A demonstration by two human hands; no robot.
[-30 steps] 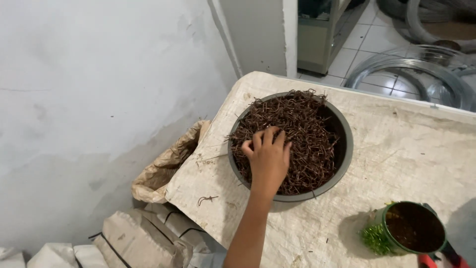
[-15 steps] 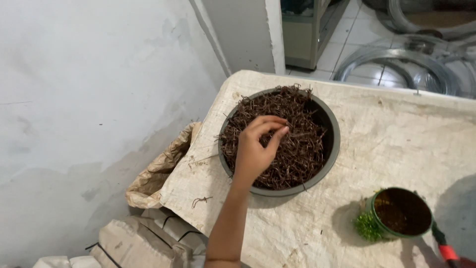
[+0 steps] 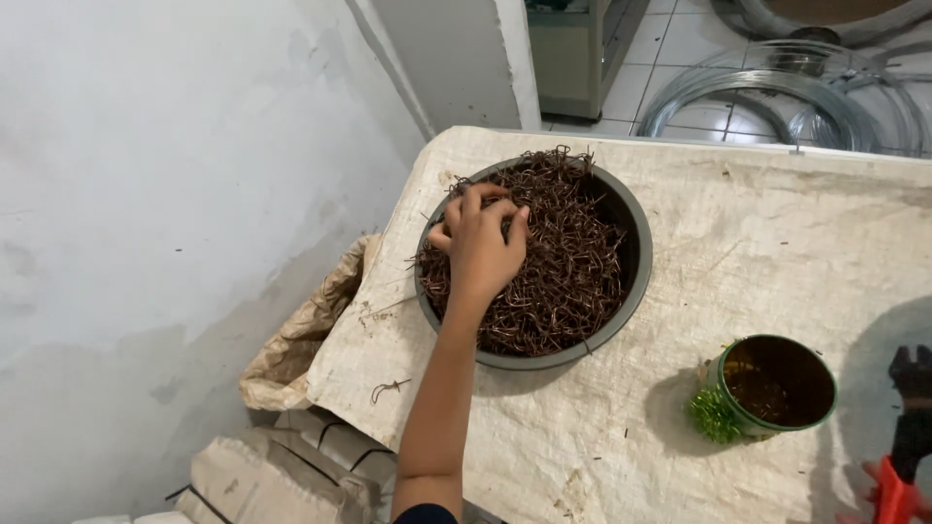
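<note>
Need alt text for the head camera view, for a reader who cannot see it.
A person's left hand reaches into a round grey basin heaped with thin brown wire pieces, fingers bunched on the pile. The basin sits on a table covered in pale cloth, with a small green can nearby and a red-and-black tool at the frame's right edge.

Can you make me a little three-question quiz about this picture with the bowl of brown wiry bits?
1. True or false: the left hand rests on the brown wire pieces in the grey bowl.
2. What covers the table? A) white woven cloth B) glass C) newspaper
3. What colour is the small cup near the bowl?

Key:
1. True; its fingers are curled over the pile.
2. A, the white woven cloth.
3. Green.
</note>
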